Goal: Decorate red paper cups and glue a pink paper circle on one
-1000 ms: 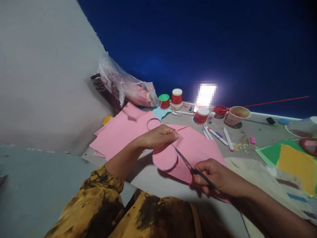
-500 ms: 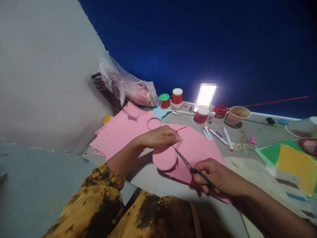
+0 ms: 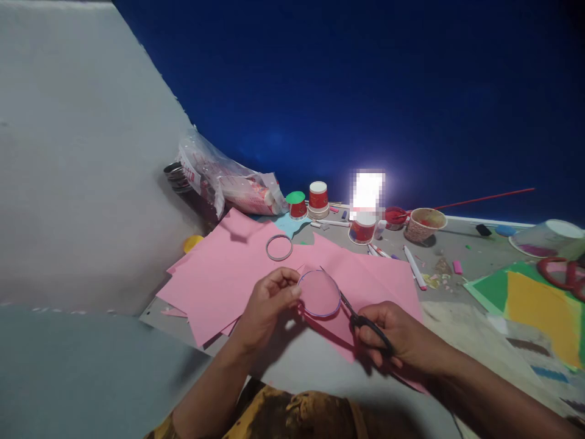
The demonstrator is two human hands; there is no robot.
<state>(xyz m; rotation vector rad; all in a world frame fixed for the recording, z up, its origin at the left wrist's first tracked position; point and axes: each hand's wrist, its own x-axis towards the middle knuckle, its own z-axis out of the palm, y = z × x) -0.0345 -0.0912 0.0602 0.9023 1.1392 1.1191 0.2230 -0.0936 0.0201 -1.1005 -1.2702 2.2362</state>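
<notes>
The purple-outlined pink paper circle (image 3: 320, 294) is being pinched at its left edge by the left hand (image 3: 269, 302), seemingly so that most of its outline is being exposed. Black-handled scissors (image 3: 363, 321) are being gripped by the right hand (image 3: 397, 332) beside the circle, their blades being angled along its right edge; whether paper is being caught between them cannot be told. Beyond the circle's left side, 1 grey ring (image 3: 279, 259) is being supported by pink paper sheets (image 3: 219, 274).
</notes>
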